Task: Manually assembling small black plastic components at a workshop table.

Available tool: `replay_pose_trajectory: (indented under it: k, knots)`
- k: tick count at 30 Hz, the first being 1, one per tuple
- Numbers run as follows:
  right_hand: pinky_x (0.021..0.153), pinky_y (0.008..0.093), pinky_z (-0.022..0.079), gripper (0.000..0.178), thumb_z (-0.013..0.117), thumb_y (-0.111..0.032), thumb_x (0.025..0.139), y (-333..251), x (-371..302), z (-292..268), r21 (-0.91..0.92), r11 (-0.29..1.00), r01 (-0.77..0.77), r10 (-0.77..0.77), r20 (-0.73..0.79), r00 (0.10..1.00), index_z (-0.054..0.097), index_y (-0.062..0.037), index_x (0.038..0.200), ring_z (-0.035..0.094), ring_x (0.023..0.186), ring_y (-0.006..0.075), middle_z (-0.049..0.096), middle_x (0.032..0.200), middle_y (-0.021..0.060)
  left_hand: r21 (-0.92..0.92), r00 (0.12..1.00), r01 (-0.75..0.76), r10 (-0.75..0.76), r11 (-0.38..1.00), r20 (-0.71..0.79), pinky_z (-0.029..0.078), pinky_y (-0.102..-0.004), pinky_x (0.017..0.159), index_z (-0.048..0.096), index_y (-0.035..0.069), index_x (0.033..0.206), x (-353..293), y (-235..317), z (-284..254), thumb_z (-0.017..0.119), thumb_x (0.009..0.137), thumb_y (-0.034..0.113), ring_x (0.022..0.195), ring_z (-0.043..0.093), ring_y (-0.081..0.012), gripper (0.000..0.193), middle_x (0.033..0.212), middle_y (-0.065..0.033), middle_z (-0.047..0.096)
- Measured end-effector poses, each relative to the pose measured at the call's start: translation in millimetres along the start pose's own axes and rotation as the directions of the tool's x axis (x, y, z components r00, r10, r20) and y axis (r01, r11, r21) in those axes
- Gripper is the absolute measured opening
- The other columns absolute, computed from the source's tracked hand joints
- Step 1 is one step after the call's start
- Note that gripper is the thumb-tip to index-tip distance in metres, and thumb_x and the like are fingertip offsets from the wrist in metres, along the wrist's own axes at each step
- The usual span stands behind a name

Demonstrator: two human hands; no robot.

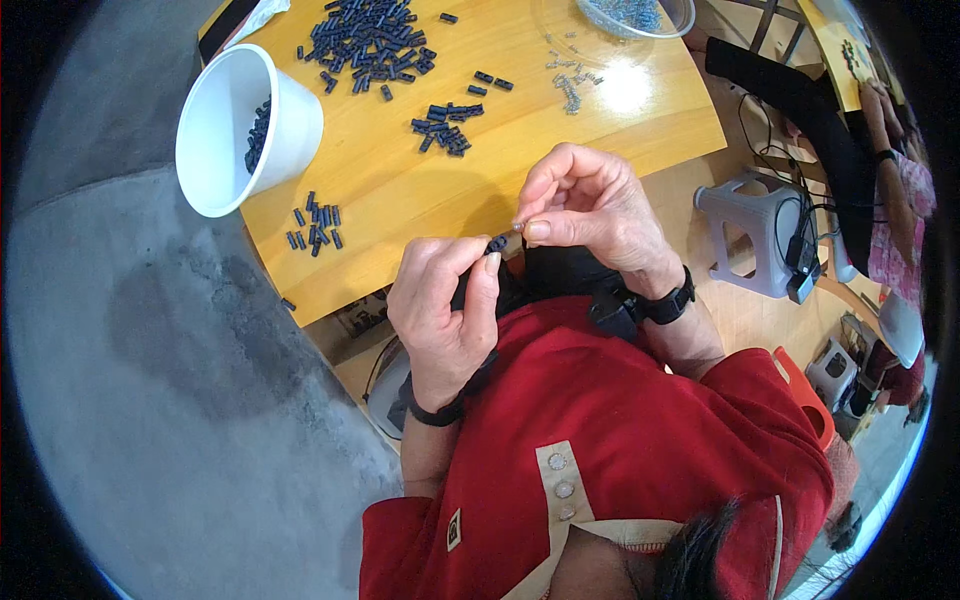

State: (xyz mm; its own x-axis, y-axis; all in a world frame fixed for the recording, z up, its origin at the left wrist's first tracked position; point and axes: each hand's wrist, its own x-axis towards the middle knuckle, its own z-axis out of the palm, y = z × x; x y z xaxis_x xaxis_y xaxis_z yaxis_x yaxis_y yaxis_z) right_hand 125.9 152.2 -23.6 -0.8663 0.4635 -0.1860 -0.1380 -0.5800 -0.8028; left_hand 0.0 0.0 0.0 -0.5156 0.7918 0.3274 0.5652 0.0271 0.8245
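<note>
The two hands meet above the near edge of the desk point(640, 125), the left hand point(445, 310) just beside the right hand point(590, 205). A cup point(235, 130) lies on the desk's left corner. Small pieces point(370, 45) lie behind the hands, a bowl point(640, 15) at the far right.

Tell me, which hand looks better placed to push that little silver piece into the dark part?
Probably the right hand: its thumb and forefinger pinch the tiny silver piece, tip aimed at the small dark part. The left hand grips that part and seems suited to steady it.
</note>
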Motion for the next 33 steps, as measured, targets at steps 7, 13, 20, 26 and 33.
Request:
replay_pose_trajectory:
  k: [7, 13, 20, 26, 33]
  knots:
    - [0.068, 0.0211, 0.053, 0.021, 0.079, 0.001, 0.079, -6.9, 2.5, 7.5, -0.213, 0.976, 0.037, -0.031, 0.031, 0.999, 0.066, -0.0039, 0.094, 0.066, 0.076, 0.0072, 0.071, 0.086, 0.0035, 0.087, 0.997, -0.078, 0.077, 0.993, 0.019, 0.047, -0.0346, 0.066, 0.066, 0.001, 0.095, 4.7, -2.6, -3.8, 0.068, 0.081, -0.004, 0.073, 0.060, -0.0260, 0.015, 0.083, -0.0109, 0.063]
    - [0.065, 0.0198, 0.052, 0.019, 0.079, -0.001, 0.080, -10.2, 3.7, 6.8, -0.255, 0.966, 0.044, -0.031, 0.055, 0.998, 0.066, -0.0041, 0.094, 0.063, 0.074, 0.0049, 0.069, 0.084, 0.0004, 0.132, 0.989, -0.147, 0.141, 0.980, 0.052, 0.045, -0.0392, 0.064, 0.064, 0.003, 0.099, 5.2, -4.5, -3.6, 0.069, 0.079, -0.003, 0.071, 0.057, -0.0284, 0.021, 0.082, -0.0098, 0.060]
    - [0.061, 0.0204, 0.050, 0.017, 0.079, -0.003, 0.080, -18.8, 7.3, 5.2, -0.420, 0.905, 0.059, -0.012, 0.112, 0.994, 0.067, -0.0029, 0.092, 0.062, 0.072, 0.0054, 0.066, 0.079, -0.0010, 0.257, 0.965, -0.252, 0.222, 0.933, 0.143, 0.049, -0.0377, 0.066, 0.065, 0.002, 0.096, 9.8, -1.3, -6.5, 0.070, 0.077, -0.007, 0.074, 0.060, -0.0287, 0.021, 0.083, -0.0122, 0.062]
    - [0.056, 0.0204, 0.050, 0.021, 0.081, -0.009, 0.079, -13.4, 23.5, -4.8, -0.277, 0.957, -0.085, 0.151, 0.225, 0.963, 0.066, -0.0038, 0.093, 0.062, 0.065, 0.0059, 0.066, 0.076, -0.0003, 0.123, 0.972, -0.212, 0.196, 0.969, 0.131, 0.046, -0.0397, 0.067, 0.062, 0.002, 0.098, 7.6, -9.9, -1.4, 0.068, 0.078, -0.004, 0.074, 0.057, -0.0298, 0.021, 0.082, -0.0109, 0.058]
    - [0.054, 0.0191, 0.049, 0.020, 0.079, -0.013, 0.083, 27.3, 28.2, -11.2, -0.025, 0.961, -0.275, 0.270, 0.281, 0.921, 0.065, -0.0059, 0.096, 0.061, 0.064, 0.0054, 0.066, 0.075, -0.0016, -0.199, 0.998, 0.049, -0.043, 0.979, 0.037, 0.045, -0.0289, 0.067, 0.061, -0.001, 0.094, -8.4, -26.8, 5.5, 0.065, 0.082, -0.007, 0.077, 0.057, -0.0191, 0.013, 0.086, -0.0103, 0.062]
